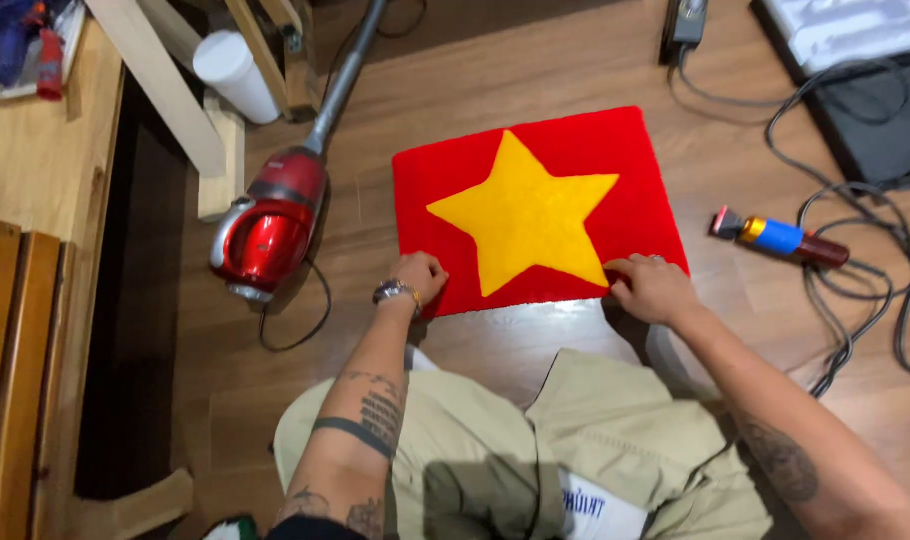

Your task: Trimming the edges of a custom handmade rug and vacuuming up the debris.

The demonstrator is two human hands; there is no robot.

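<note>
A wooden floor (535,60) fills most of the view, and on it, right in front of the kneeling person, lies a red rug (635,150) with a big yellow star (525,215) in its middle, flat and square to the body. The rug looks soft and thickly piled, light enough to lift with two hands, likely floppy rather than stiff, so it would sag if raised by one corner; the near edge and its two corners seem the natural places to take hold. To the left of the rug a red vacuum cleaner (270,225) rests on its side, its grey tube running up and away. To the right, well apart from the rug, a tangle of dark cables (855,290) loops across the boards, and beside them lies a small clipper (780,238) with a blue and gold body. The left hand (418,278), with a watch at the wrist, presses down on the rug's near left corner with fingers curled. The right hand (653,288) is closed loosely over the near right corner, gripping its edge.
</note>
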